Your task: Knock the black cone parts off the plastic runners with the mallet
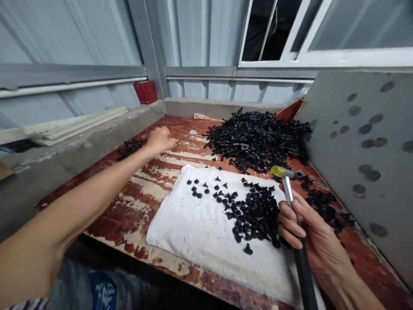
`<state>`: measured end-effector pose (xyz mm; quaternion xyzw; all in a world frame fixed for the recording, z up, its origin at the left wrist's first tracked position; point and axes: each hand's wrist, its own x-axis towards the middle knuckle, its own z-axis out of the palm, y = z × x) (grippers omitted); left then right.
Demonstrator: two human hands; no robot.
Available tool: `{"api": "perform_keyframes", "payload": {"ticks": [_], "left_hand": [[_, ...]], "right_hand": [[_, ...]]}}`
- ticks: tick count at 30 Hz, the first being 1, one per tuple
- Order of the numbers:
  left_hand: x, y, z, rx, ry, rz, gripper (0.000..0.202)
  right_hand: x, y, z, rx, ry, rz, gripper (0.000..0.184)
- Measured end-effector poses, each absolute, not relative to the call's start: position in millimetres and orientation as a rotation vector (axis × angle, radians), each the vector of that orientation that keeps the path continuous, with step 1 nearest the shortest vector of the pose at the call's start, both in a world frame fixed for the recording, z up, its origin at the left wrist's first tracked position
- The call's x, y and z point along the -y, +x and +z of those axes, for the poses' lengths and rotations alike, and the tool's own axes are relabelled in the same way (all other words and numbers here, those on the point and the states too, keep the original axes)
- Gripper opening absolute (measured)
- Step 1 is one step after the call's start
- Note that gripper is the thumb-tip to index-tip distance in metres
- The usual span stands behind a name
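Reaching across the worn red board (142,189) in the head view, the left hand (160,140) curls beside a small black pile (130,147); whether it grips a piece I cannot tell; the right hand (306,228) is clamped on the hammer (288,189), its head poised above the white pad (193,232) strewn with black pieces (254,211); seemingly a fetching step; striking calls for a piece seated on the pad.

White pad (193,228) speckled with small black pieces (254,211); a larger black heap (258,137) behind it. Reddish-brown table (142,185) streaked with worn pale patches. Hammer (288,191) with yellow tip, silver neck and black handle. Red box (146,91). Grey board (361,172) dotted with dark round spots.
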<state>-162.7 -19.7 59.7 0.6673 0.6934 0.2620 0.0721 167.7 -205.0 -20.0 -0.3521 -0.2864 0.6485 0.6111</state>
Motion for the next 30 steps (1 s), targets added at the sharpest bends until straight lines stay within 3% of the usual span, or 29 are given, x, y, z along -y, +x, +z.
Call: {"api": "perform_keyframes", "payload": {"ticks": [4,9,12,18,30], "left_hand": [[-2,-75,33,-1.752,2.275,0.555,0.011],[-37,11,18,-1.615,2.363,0.585,0.027],[-45,35,10,-1.555,2.375,0.603,0.026],[-26,30,1,-1.357,2.339,0.616,0.015],[61,-10,21,-1.019,1.774,0.778,0.012]], "right_hand": [[204,171,-21,0.65,-0.739,1.543,0.021],[206,178,-21,0.658,-0.685,1.574,0.026],[206,181,-21,0.638,-0.651,1.595,0.022],[207,182,-21,0.634,-0.612,1.627,0.023],[205,183,-23,0.637,-0.665,1.592,0.033]]}}
